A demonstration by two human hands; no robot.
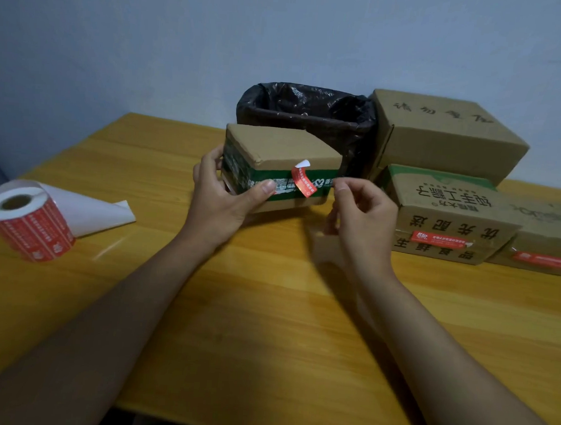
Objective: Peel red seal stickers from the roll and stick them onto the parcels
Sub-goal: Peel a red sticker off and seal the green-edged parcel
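A small cardboard parcel (pixel 276 146) with a green band stands on the wooden table (pixel 266 310). My left hand (pixel 220 202) grips its left end, thumb on the front face. A red seal sticker (pixel 304 182) clings slantwise to the front; its upper end curls free, showing its white back. My right hand (pixel 361 214) hovers by the parcel's right corner, fingers curled, thumb and forefinger close together, nothing visible between them. The sticker roll (pixel 29 220) stands at the far left, with a tail of white backing paper (pixel 88 212) trailing to its right.
A bin lined with a black bag (pixel 308 112) stands behind the parcel. To the right lie a large plain box (pixel 441 136), a printed box (pixel 450 209) bearing a red sticker (pixel 438 239), and a lower box (pixel 543 238), also stickered.
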